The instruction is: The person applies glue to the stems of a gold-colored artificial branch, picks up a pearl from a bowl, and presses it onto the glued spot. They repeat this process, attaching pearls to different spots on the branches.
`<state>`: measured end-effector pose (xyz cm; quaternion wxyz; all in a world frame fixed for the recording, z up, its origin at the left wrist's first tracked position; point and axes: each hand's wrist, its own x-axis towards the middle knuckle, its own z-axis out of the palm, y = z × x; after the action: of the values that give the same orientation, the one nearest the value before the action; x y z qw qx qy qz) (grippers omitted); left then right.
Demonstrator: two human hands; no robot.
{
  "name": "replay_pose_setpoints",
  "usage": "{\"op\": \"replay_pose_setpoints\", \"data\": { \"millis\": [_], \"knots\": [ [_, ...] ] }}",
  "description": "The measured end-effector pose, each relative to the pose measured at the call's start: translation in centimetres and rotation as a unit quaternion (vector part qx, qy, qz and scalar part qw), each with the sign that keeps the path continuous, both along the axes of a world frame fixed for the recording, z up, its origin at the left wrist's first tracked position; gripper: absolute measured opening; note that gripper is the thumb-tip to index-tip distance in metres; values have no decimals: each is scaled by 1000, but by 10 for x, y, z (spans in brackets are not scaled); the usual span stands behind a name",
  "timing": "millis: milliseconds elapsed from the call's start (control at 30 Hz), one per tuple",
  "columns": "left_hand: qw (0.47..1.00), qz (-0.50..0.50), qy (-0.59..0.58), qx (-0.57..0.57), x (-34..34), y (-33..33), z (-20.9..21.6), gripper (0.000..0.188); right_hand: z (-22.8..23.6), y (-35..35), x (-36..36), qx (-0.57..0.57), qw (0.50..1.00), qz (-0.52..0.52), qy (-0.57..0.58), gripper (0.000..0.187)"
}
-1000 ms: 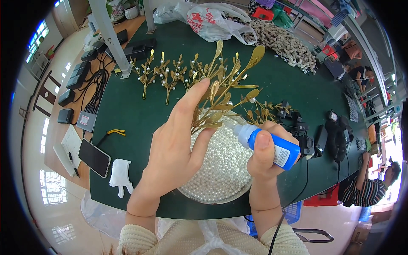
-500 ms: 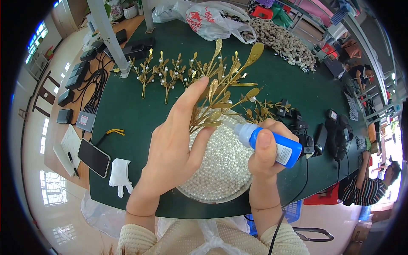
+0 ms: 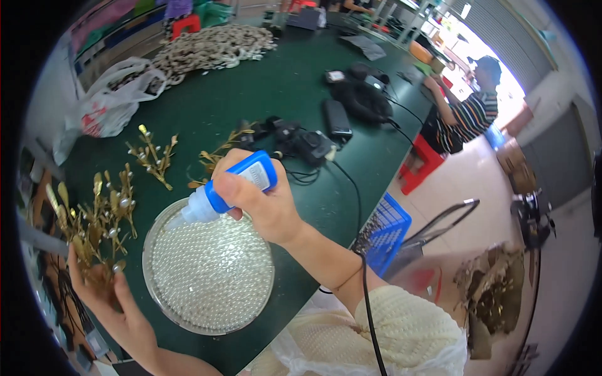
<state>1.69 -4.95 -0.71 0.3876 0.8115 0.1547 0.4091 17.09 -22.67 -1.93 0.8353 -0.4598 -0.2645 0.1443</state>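
Note:
At the left, my left hand (image 3: 119,307) is closed around the lower stems of a gold leafy branch (image 3: 94,241) dotted with pearl beads. My right hand (image 3: 273,210) grips a blue squeeze bottle (image 3: 256,170) with a clear nozzle. The bottle is tilted, its tip pointing down and left over the far left part of a round tray (image 3: 273,276). White pearl beads (image 3: 210,282) fill that tray. Beyond the held branch lies a smaller gold pearl sprig (image 3: 153,156), and another gold sprig (image 3: 219,150) is partly behind my right hand.
Black adapters (image 3: 313,147) with cables lie right of the tray. A plastic bag (image 3: 119,103) and a heap of chain-like links (image 3: 213,50) are at the back. A blue basket (image 3: 385,229) stands beside the table's edge. A person in a striped shirt (image 3: 467,119) sits on a red stool.
The view has swung to the right, so the table appears turned. The bottle and the branch are farther apart; the nozzle was beside the branch's stems before. Both are still held.

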Motion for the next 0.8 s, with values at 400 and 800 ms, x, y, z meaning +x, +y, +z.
{"op": "replay_pose_setpoints", "data": {
  "millis": [400, 800],
  "knots": [
    [986, -43, 46, -151, 23, 18, -24, 50, -85, -90, 5, -52, 992, -61, 96, 30],
    [958, -115, 7, -263, 44, 18, -46, 52, -123, -120, -11, -361, 851, -327, -194, 23]
  ]
}}
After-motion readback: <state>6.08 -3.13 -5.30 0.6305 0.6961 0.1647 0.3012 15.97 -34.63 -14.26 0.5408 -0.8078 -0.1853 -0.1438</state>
